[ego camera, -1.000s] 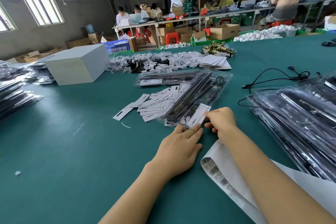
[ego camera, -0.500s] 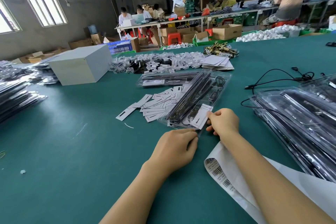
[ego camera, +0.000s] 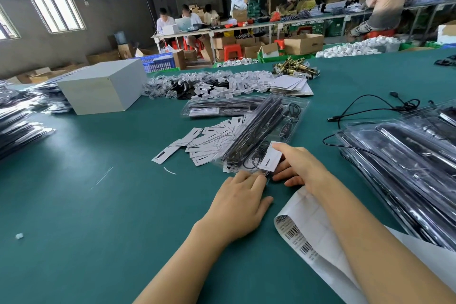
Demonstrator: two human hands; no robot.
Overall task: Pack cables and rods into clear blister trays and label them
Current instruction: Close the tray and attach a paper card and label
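Since the earlier frame, left hand (ego camera: 240, 201) slid forward; fingers flat, spread, pressing near edge of clear plastic blister tray (ego camera: 265, 133), probably to steady it. Right hand (ego camera: 299, 168) now lies over white paper label (ego camera: 270, 159), fingers straight, smoothing it onto glossy lid. Tray on green felt tabletop (ego camera: 98, 217), holding black rods and coiled cable. Loose labels left; stacked trays right.

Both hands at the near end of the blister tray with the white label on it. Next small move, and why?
Probably press the label flat with the right hand while the left hand steadies the tray. The label lies on the tray's near end with the right fingers on its edge, and the left fingertips rest at the tray's near rim.
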